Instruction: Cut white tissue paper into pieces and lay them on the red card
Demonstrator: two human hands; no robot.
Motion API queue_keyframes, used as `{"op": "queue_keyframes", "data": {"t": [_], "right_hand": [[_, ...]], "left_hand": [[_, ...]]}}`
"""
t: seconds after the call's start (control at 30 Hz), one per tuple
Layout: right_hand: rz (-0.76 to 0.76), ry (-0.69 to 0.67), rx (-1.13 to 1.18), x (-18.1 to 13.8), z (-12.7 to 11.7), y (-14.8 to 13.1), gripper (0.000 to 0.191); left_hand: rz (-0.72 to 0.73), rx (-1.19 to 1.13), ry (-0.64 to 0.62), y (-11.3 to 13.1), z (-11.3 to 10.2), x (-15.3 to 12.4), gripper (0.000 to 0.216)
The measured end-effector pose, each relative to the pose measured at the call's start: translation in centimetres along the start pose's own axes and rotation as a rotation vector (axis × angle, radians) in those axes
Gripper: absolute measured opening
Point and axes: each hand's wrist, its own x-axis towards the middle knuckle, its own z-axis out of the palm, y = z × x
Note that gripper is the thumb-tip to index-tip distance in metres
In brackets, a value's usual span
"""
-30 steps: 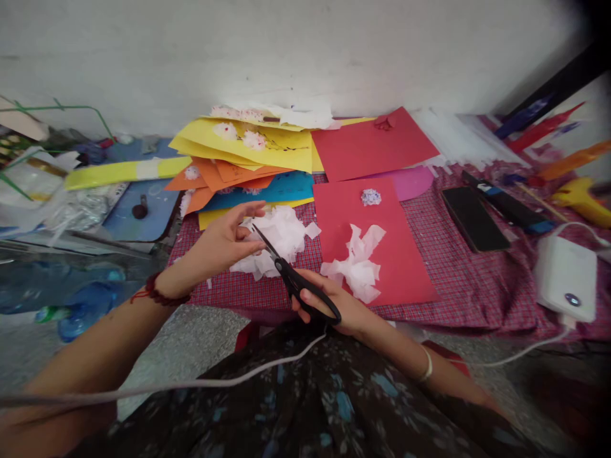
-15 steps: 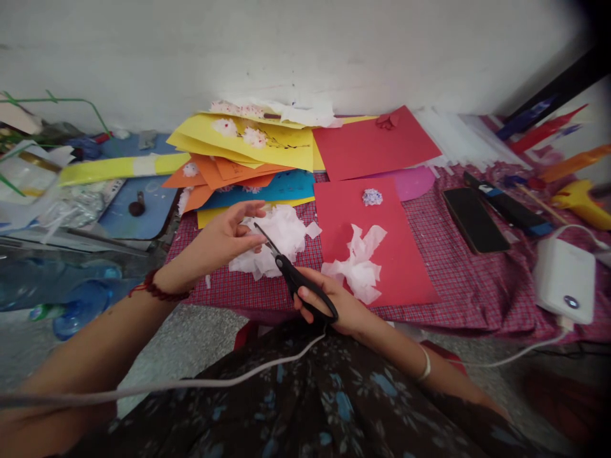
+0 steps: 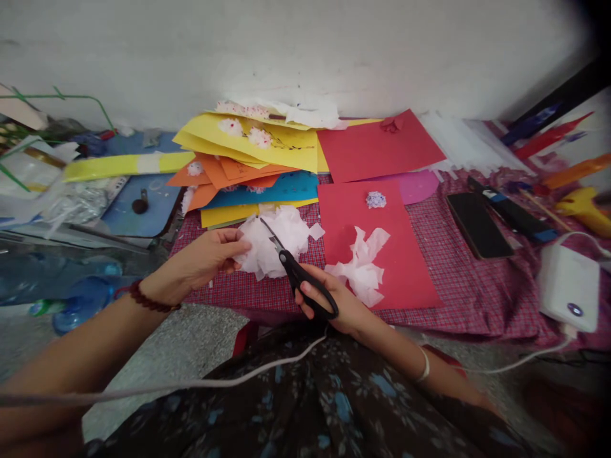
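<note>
My right hand (image 3: 329, 299) grips black-handled scissors (image 3: 305, 280) by the loops. The blades look closed or nearly so, pointing up and left over a heap of white tissue paper (image 3: 291, 232). At the heap's left edge is my left hand (image 3: 210, 254), its thumb and fingers drawn together on the tissue paper; how much they pinch is hard to see. Right of the scissors, a loose bunch of torn tissue strips (image 3: 365, 270) lies on a red paper sheet (image 3: 405, 273). A small white-and-blue crumpled flower (image 3: 376, 200) sits higher on that sheet.
Yellow paper sheets (image 3: 291, 149) with flowers, orange sheets (image 3: 233, 168) and another red sheet (image 3: 382, 149) lie along the wall. To the right are a black phone (image 3: 480, 226), a utility knife (image 3: 513, 210) and a white power bank (image 3: 570, 286). A white cable (image 3: 238, 380) crosses my lap.
My left hand has moved down and left, away from the scissor tips, and its fingers have drawn together at the tissue heap. The right hand with the scissors has barely moved.
</note>
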Motion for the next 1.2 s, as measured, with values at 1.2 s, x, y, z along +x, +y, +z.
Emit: {"op": "queue_keyframes", "data": {"t": [1.2], "right_hand": [[-0.011, -0.065, -0.082, 0.8, 0.8, -0.5, 0.059]], "left_hand": [[0.104, 0.0, -0.08, 1.0, -1.1, 1.3, 0.017]]}}
